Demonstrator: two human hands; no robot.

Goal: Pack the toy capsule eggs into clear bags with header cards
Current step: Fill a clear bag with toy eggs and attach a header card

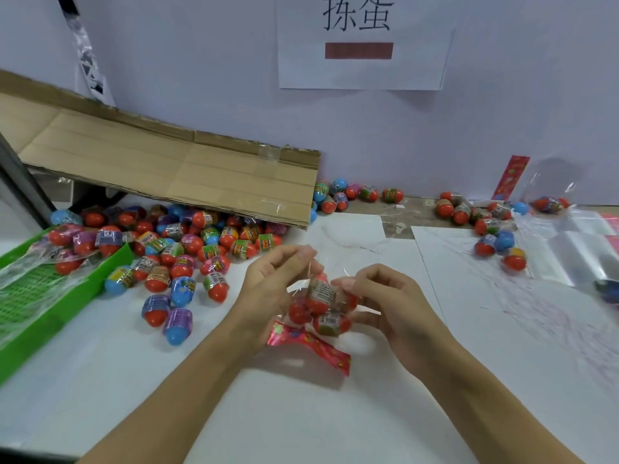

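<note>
Head view: at the centre of the white bench [301, 413] a clear bag [321, 306] holding several red capsule eggs [330, 324] is held just above the surface between two hands. The bag's upper film is pinched by the thumb and curled fingers of the left hand [268, 289], at 9 o'clock of the bag. The bag's side at 3 o'clock is gripped by the curled fingers of the right hand [388, 306]. A red patterned header card [311, 346] hangs from the bag at 6 o'clock, tilted toward the bench.

A large heap of loose eggs [181, 249] is spread at 10 o'clock of the hands, partly under a slanted cardboard sheet [174, 175]. A green tray [40, 296] lies at 9 o'clock, at the bench's edge, with a few eggs and crumpled film in it. A smaller cluster of eggs [348, 194] is seen against the wall at 12 o'clock. At 2 o'clock more eggs [495, 242] lie beside a stack of flat clear bags [569, 249], with another header card [510, 177] leaning on the wall. A paper sign [363, 41] is fixed to the wall above.
</note>
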